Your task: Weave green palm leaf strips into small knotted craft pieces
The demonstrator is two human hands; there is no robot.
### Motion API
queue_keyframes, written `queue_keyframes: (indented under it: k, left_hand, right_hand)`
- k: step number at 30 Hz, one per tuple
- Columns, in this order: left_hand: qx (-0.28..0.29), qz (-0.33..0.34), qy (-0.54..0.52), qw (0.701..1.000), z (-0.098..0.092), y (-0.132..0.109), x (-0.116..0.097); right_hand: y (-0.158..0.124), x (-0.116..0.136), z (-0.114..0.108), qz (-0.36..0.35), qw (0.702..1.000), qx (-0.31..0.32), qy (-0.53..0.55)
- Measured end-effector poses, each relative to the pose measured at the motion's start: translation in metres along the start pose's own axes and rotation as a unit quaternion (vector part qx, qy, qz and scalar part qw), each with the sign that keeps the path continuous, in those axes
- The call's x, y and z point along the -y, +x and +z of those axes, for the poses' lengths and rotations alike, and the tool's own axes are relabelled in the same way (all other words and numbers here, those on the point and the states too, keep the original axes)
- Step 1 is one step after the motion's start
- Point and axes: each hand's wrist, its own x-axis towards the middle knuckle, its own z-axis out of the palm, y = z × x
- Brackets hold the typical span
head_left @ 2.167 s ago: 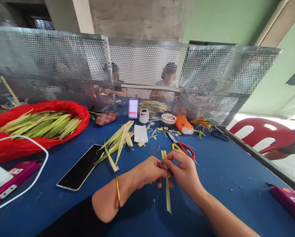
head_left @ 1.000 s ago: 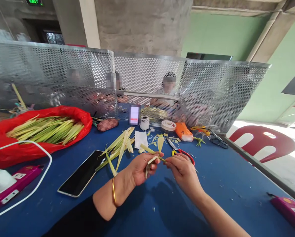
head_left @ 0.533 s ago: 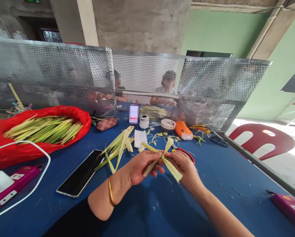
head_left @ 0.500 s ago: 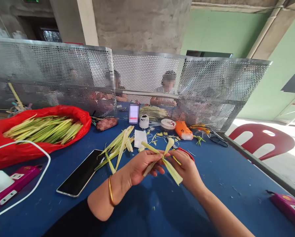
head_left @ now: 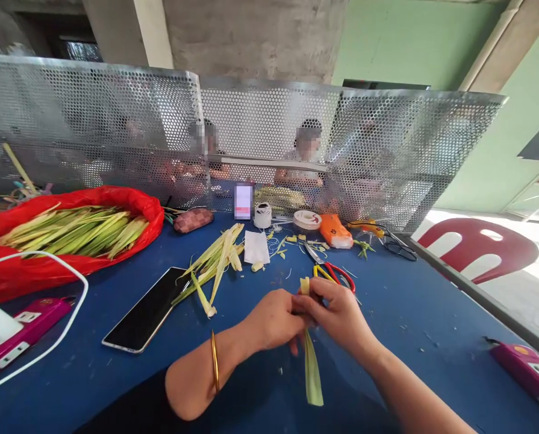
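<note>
Both my hands meet above the blue table [head_left: 386,313], pinched together on a pale green palm leaf strip [head_left: 312,371]. My left hand [head_left: 271,319], with a gold bangle on its wrist, is closed on the strip from the left. My right hand [head_left: 339,313] is closed on it from the right. A short end of the strip pokes up between the fingers, and a long end hangs down toward me.
A red bag of palm leaves [head_left: 70,232] sits at the left, loose leaf strips [head_left: 217,262] and a black phone [head_left: 147,310] lie before it. Red-handled scissors [head_left: 336,274], tape, thread and an orange tool line the back. People sit behind a perforated metal screen [head_left: 269,138].
The strip ends that were spread out in a cross are now folded together, one long end hanging straight down. Both hands have come lower and closer to me.
</note>
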Motion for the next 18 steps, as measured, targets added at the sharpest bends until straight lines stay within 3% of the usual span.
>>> queue_keyframes:
  k: [7,13,18]
  left_hand:
    - [0.000,-0.058,-0.087,0.994,-0.008,-0.004,-0.012]
    - [-0.028,-0.072,-0.136,0.988,-0.009,-0.003,-0.014]
    - [0.069,-0.099,-0.324,0.938,-0.019,0.001,-0.010]
  right_hand:
    - [0.004,-0.007,-0.003,0.057,0.990,-0.007,0.126]
    - [0.000,0.001,-0.007,-0.011,0.992,-0.093,0.083]
    - [0.001,-0.003,-0.012,0.011,0.984,-0.131,0.124]
